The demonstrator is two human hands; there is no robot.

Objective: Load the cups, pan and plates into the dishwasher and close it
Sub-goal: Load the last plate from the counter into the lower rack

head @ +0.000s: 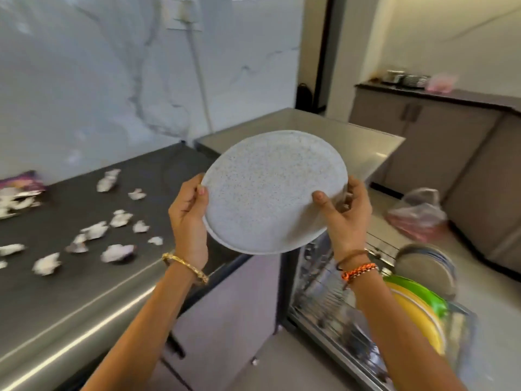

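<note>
Head view, now: speckled plate [275, 193] held aloft in both hands.
Left hand [187, 218] and right hand [342, 218] each grip opposite rim edges; the dishwasher rack [338, 320] lies below-right, nearer the right hand, already holding upright plates [417, 309].

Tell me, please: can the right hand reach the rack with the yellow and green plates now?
Probably yes. The right hand is above the open rack, nothing between them, but it holds the speckled plate with the left hand.
</note>
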